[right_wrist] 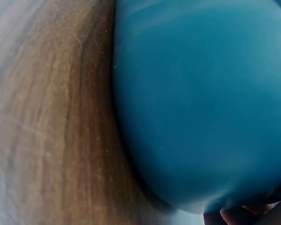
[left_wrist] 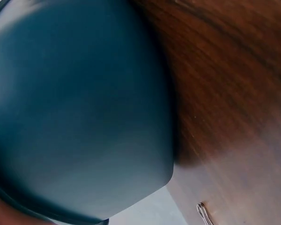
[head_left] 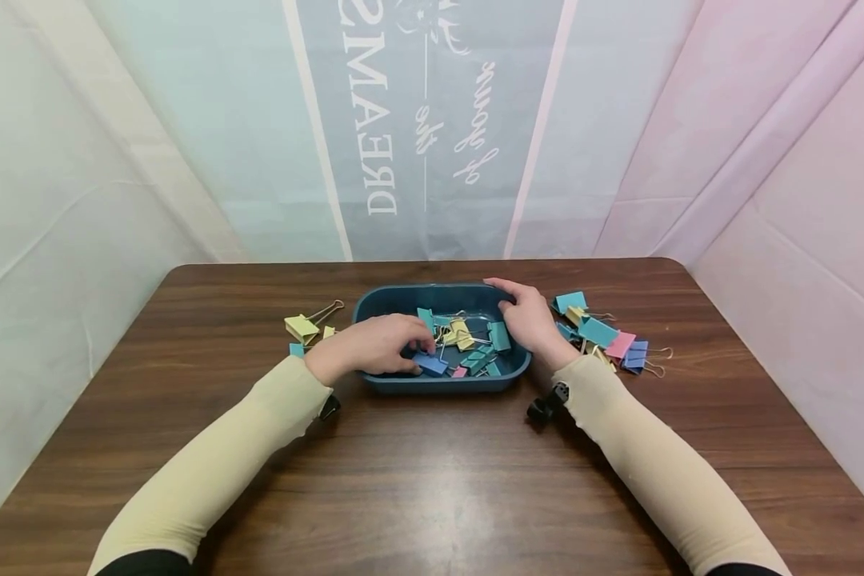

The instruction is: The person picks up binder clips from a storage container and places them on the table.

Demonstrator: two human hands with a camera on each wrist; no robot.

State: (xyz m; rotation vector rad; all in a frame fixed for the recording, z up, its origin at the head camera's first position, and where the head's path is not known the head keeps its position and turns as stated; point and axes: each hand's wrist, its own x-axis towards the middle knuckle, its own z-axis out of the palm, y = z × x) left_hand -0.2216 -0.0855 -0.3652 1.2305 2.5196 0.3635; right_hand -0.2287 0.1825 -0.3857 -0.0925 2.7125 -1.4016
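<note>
1. Spanning the near tabletop [head_left: 439, 480], two cream sleeves [head_left: 216, 448] lead to bare hands at a teal bin [head_left: 442, 386].
2. Inside its near left part lies a blue binder clip [head_left: 432, 365]. The left hand [head_left: 382, 342] dips over it with bent fingers, thumb beside the clip; whether they pinch it, I cannot tell.
3. At the bin's right end, the right hand [head_left: 533, 320] grips the rim, thumb inside, index finger along the far edge.
4. The step in hand looks like picking among the clips while the right hand steadies the bin. The next move seems to call for a sure pinch on the blue one, freeing it from its neighbours without snagging wire handles.
5. Deeper in the bin are yellow clips [head_left: 462, 336] and a teal clip [head_left: 499, 336].
6. Outside, a mixed pile [head_left: 620, 345] lies to the right, and another yellow clip [head_left: 302, 329] to the left.
7. Beyond the table hangs a printed cloth [head_left: 432, 184].
</note>
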